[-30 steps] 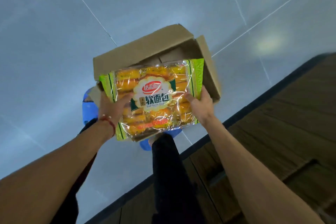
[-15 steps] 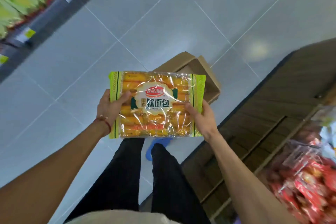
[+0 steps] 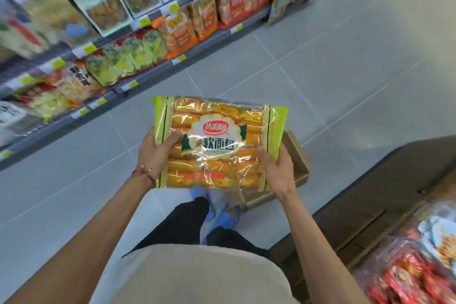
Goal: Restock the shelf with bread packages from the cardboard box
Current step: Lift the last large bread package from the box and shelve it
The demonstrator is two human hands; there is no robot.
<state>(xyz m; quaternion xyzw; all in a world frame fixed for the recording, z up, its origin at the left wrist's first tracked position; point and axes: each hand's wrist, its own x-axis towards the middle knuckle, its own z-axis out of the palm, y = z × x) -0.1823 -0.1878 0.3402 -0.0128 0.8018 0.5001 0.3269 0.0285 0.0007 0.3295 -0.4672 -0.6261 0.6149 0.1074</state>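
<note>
**Operator A:** Status check. We hold one bread package (image 3: 219, 143) at the centre of the frame, label side up. Our left hand (image 3: 154, 153) clamps its left edge, thumb on top; our right hand (image 3: 277, 165) grips the right edge the same way. Neither hand is free.

**Operator B:** What has changed?

**Operator A:** A second ago the package sat directly over the open cardboard box (image 3: 297, 163), and only floor showed around it. Now the package is raised clear of the box, which lies below and to the right of it, mostly covered by the package and our right hand. The stocked shelf (image 3: 138, 39) has come into the upper left of the frame, and a second display of red packets (image 3: 404, 276) sits at the lower right.

**Operator B:** Meaning for the task?

**Operator A:** We judge the pick from the box complete and the carry phase under way. The package is well apart from any shelf, so placement is not yet done.

**Operator B:** Which shelf receives it?

**Operator A:** We cannot tell; the shelf rows are blurred, and no open slot for this product is distinguishable.

**Operator B:** Caution?

**Operator A:** The wrapper is thin film over soft rolls. We would keep the grip on the sealed edges, not the middle.
</note>
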